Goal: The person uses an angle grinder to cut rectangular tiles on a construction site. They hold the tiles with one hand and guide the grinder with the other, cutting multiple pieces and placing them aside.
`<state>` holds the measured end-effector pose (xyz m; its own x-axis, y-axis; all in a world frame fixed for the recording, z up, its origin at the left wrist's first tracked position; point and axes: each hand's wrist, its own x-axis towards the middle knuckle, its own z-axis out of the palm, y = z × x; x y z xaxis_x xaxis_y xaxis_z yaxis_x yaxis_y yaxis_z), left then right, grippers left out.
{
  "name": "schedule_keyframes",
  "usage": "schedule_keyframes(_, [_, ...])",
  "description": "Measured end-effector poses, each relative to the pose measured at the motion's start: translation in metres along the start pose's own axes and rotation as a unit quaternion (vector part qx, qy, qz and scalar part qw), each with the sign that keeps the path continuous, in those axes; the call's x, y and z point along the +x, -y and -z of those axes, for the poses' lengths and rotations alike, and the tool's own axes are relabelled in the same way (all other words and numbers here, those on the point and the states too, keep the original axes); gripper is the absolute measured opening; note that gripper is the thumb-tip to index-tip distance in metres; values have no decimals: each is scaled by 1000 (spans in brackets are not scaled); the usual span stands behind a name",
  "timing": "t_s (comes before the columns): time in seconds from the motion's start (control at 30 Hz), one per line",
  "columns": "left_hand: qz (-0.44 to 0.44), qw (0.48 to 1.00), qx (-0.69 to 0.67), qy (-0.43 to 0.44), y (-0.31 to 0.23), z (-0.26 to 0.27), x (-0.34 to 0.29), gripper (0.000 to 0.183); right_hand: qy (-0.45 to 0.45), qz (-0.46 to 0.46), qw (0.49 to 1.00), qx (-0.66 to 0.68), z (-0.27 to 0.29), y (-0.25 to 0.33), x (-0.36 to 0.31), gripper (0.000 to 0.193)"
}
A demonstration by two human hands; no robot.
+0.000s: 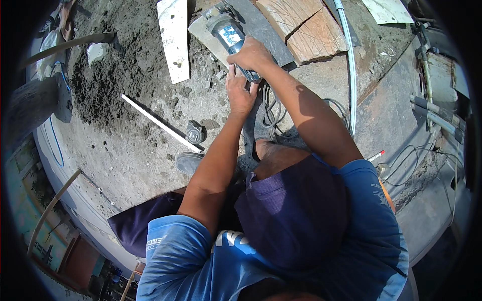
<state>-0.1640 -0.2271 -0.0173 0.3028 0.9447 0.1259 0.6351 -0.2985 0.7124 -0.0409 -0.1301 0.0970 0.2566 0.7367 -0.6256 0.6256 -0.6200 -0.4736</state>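
A blue and grey angle grinder (231, 37) lies at an angle over a grey tile (202, 39), its head toward the far side. My right hand (252, 54) wraps around its body from above. My left hand (240, 93) is closer to me, its fingers gripping the tail end of the grinder. Under and beside the tool is a darker slab (271, 37). The grinder's disc is hard to make out. A coiled grey cable (273, 113) lies on the ground just behind my hands.
Brown stone slabs (306, 30) lie right of the grinder, beside a pale blue pipe (347, 65). Leftward are a white tile strip (173, 42), wet mortar (108, 75), a white straight strip (155, 120) and a tape measure (195, 132). A red-tipped marker (376, 155) lies by my right arm.
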Motion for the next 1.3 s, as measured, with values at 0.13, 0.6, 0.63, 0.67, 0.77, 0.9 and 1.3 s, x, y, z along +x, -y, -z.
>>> schedule_keyframes(0.13, [1,1000,1,-4,1,-1,-1,30,3,-2,1000,-4,0,0,-2,79])
schedule_keyframes(0.6, [-1,1000,14,4,2,1,-1,26,16,-8,1000,-5,1,-2,-5,79])
schedule_keyframes(0.63, [8,1000,12,10,2,2,-2,25,15,-7,1000,-5,0,-2,-5,80])
schedule_keyframes(0.67, [4,1000,13,7,2,1,-2,25,14,-7,1000,-6,1,-2,-5,80])
schedule_keyframes(0.77, [1,1000,13,1,0,1,-1,26,17,-10,1000,-5,2,-2,-5,80])
schedule_keyframes(0.9, [8,1000,13,7,-1,2,-1,28,18,-10,1000,-2,4,-1,-6,80])
schedule_keyframes(1.3, [13,999,19,28,0,3,-1,31,18,-2,1000,0,3,-6,-11,79])
